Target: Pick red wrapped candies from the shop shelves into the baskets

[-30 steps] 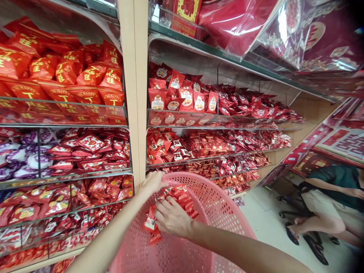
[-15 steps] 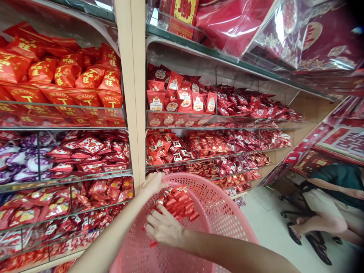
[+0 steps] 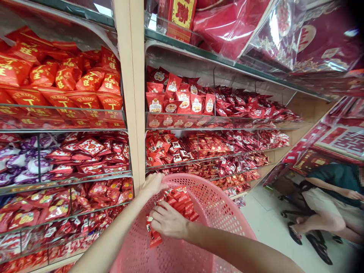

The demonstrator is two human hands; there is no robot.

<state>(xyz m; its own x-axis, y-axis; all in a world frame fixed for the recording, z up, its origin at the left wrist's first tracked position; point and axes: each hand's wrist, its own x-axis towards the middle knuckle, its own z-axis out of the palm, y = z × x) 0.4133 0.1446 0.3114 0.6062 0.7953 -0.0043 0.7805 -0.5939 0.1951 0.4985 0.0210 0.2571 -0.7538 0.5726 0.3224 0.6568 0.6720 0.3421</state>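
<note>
A large pink perforated plastic basket point(image 3: 233, 212) stands tilted before me, close against the shelves. My left hand point(image 3: 153, 184) is closed over its far-left rim. Inside, a small heap of red wrapped snack packets point(image 3: 182, 201) lies towards the far side. My right hand point(image 3: 170, 220) is down in the basket at the near-left edge of this heap, palm downward. Its fingers are bent and closed on a red snack packet point(image 3: 155, 237) that pokes out below them; the fingertips are partly hidden.
Acrylic shelf bins of red packets point(image 3: 182, 102) line the wall beyond the basket. Larger orange-red bags point(image 3: 65, 76) fill the left shelf, divided off by a wooden post point(image 3: 132, 94). At the right, a seated person point(image 3: 330, 201) is on a wheeled chair on the tiled floor point(image 3: 258, 212).
My right hand has shifted slightly to the right and up. More of the red packet under its fingers shows now. My left hand stays on the rim.
</note>
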